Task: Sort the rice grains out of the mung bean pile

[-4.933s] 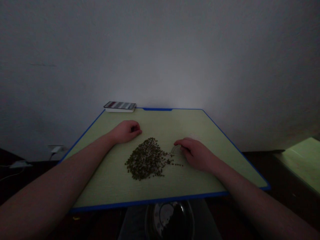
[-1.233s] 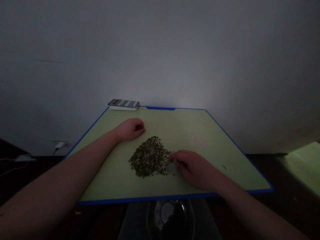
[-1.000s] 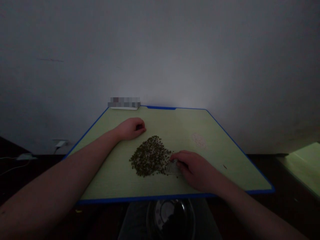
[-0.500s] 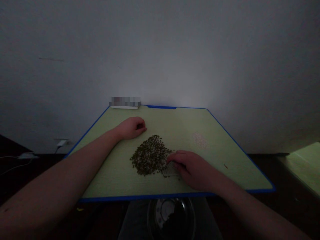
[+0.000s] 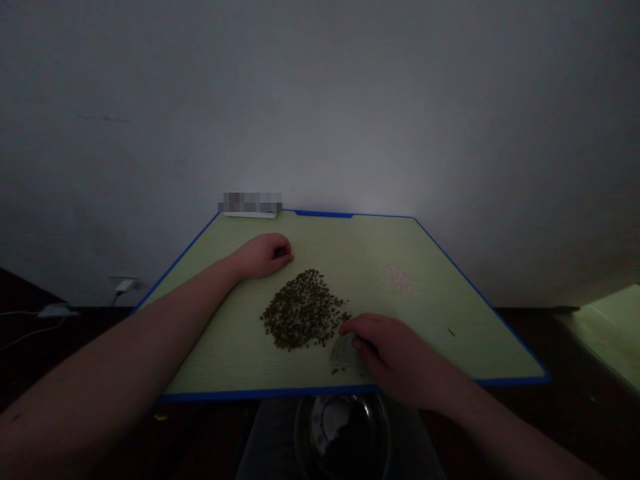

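A pale yellow-green tabletop point(image 5: 225, 360) with blue edging point(image 5: 240, 395); a mottled olive-brown heap of seed-like grains point(image 5: 300, 312); a pinkish-white scatter of specks point(image 5: 400, 280); a silvery bowl point(image 5: 323, 427); a grey wall point(image 5: 350, 120).

Wall point(image 5: 340, 120): dim, grainy, palest just above the tabletop point(image 5: 350, 247)
Bowl point(image 5: 306, 437): faint glare, below the tabletop's near edge
Flat object point(image 5: 250, 204): pixelated, at the tabletop's far left corner
Transparent piece point(image 5: 343, 351): faint, outline unclear
Forearms point(image 5: 165, 340): swollen by wide-angle stretch

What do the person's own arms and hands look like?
The left hand and right hand are bare, without gloves. No sleeve or watch shows on the left forearm or right forearm. The left forearm has a small dark mark near the picture's left edge.
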Demonstrator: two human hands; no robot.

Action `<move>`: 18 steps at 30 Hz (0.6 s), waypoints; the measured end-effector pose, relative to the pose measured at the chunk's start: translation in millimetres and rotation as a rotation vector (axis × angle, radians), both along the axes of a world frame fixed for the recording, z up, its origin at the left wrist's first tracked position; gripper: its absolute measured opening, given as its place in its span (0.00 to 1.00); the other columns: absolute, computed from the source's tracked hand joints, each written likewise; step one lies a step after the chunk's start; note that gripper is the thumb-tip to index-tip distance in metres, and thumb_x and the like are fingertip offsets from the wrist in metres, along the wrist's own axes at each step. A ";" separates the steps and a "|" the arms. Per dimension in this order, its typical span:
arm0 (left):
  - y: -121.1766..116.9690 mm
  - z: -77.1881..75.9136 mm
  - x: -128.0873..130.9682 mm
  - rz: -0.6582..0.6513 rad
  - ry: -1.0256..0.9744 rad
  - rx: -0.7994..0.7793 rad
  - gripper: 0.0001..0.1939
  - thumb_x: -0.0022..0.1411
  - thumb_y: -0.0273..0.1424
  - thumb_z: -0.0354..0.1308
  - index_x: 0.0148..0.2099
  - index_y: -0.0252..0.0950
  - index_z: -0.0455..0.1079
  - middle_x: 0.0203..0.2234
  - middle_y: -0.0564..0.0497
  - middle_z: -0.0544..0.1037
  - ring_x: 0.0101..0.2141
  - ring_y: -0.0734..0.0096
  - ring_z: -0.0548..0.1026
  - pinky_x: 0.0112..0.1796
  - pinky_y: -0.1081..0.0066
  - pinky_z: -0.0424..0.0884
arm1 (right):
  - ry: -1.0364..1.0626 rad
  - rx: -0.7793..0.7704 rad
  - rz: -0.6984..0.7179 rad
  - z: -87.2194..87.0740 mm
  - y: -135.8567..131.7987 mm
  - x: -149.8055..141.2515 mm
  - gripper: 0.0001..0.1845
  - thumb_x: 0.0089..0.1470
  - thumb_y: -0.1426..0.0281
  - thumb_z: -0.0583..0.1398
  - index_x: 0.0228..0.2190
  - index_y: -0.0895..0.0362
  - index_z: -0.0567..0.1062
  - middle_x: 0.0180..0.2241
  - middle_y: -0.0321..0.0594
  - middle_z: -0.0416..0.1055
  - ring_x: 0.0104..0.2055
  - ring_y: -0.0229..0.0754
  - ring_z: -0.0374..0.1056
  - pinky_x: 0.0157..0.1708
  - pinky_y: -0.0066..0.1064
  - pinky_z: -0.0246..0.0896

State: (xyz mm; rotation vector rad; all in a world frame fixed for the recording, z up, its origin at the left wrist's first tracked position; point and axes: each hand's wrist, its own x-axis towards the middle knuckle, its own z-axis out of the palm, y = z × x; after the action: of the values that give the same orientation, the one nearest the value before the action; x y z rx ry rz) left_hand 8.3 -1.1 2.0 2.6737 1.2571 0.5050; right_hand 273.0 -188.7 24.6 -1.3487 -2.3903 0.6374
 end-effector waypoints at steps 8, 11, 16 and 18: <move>-0.3 0.1 -0.1 -0.001 -0.004 -0.001 0.14 0.58 0.40 0.51 0.32 0.35 0.69 0.23 0.51 0.70 0.25 0.73 0.65 0.28 0.72 0.58 | -0.051 -0.071 0.043 6.9 -8.2 -5.6 0.17 0.54 0.80 0.52 0.41 0.55 0.74 0.39 0.40 0.75 0.41 0.41 0.69 0.43 0.34 0.61; 0.3 -0.8 -0.3 -0.010 -0.008 0.004 0.13 0.58 0.39 0.51 0.31 0.35 0.69 0.23 0.51 0.70 0.25 0.73 0.65 0.28 0.72 0.58 | -0.056 -0.082 0.004 7.3 -15.9 -3.7 0.15 0.56 0.78 0.51 0.40 0.55 0.74 0.38 0.41 0.75 0.41 0.42 0.70 0.43 0.35 0.61; 1.5 -1.7 -1.0 0.000 -0.002 0.006 0.13 0.57 0.40 0.51 0.31 0.35 0.69 0.24 0.51 0.71 0.25 0.73 0.65 0.28 0.71 0.59 | -0.021 -0.044 -0.008 2.3 -30.0 1.7 0.16 0.55 0.78 0.52 0.40 0.54 0.75 0.38 0.40 0.76 0.40 0.42 0.70 0.41 0.34 0.64; 2.1 -1.7 -1.2 -0.001 0.004 0.010 0.14 0.58 0.40 0.51 0.31 0.35 0.69 0.24 0.51 0.71 0.25 0.73 0.65 0.28 0.71 0.59 | 0.012 -0.007 -0.043 -2.5 -37.1 3.8 0.16 0.56 0.77 0.52 0.42 0.53 0.74 0.39 0.40 0.76 0.40 0.42 0.71 0.41 0.34 0.65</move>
State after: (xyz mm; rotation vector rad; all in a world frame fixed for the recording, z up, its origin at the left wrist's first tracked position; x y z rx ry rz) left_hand 7.1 1.0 0.3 2.6849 1.2573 0.5074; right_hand 276.8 -225.8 22.1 -1.3913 -2.3453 0.6410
